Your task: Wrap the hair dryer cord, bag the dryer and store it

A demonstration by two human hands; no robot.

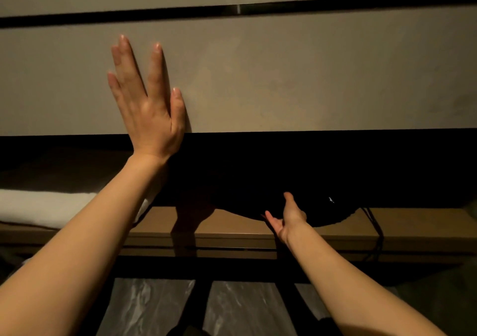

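A person's left hand (149, 108) lies flat, fingers spread and straight, against a broad beige panel (296, 77) that looks like a drawer or cabinet front, its heel at the panel's lower edge. The right hand (286, 219) reaches lower and further in, palm open and thumb raised, touching the near side of a black drawstring fabric bag (317, 206); it grips nothing that can be seen. The bag sits on a brown wooden shelf (232, 224) in the dark recess under the panel, its thin black cords (374, 222) trailing over the shelf's front edge to the right. Whether the hair dryer is inside the bag cannot be told. On the same shelf, to the far left, rests a rolled white towel (44, 206). Above the beige panel runs a narrow black gap (180, 13). Below the shelf, grey marble-patterned floor (147, 307) shows between dark bars.
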